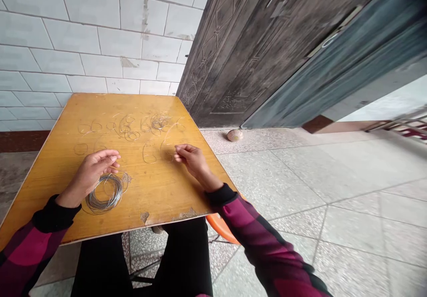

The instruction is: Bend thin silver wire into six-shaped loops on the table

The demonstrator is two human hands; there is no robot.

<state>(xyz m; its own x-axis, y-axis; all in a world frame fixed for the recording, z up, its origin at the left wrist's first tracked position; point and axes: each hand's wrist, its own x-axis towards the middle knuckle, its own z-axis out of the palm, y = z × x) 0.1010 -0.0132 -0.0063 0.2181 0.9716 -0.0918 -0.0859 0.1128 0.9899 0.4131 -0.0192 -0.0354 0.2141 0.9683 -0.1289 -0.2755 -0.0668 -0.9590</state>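
A loosely curled left hand (pixel 91 175) sits just beside a coil of thin silver wire (pixel 104 194) at lower left of a chipped yellow wooden tabletop (pixel 176 190). A curled right hand (pixel 191 160) sits near thin loose wire loops (pixel 150 151) at centre – whether either hand grasps wire, I cannot tell.

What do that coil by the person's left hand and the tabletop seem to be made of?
The coil looks like thin bare metal wire, silvery-grey with a soft shine, though the exact metal can't be told. The tabletop seems to be wood-based board with a glossy yellow-orange finish; chipped spots along its near edge show paler material.
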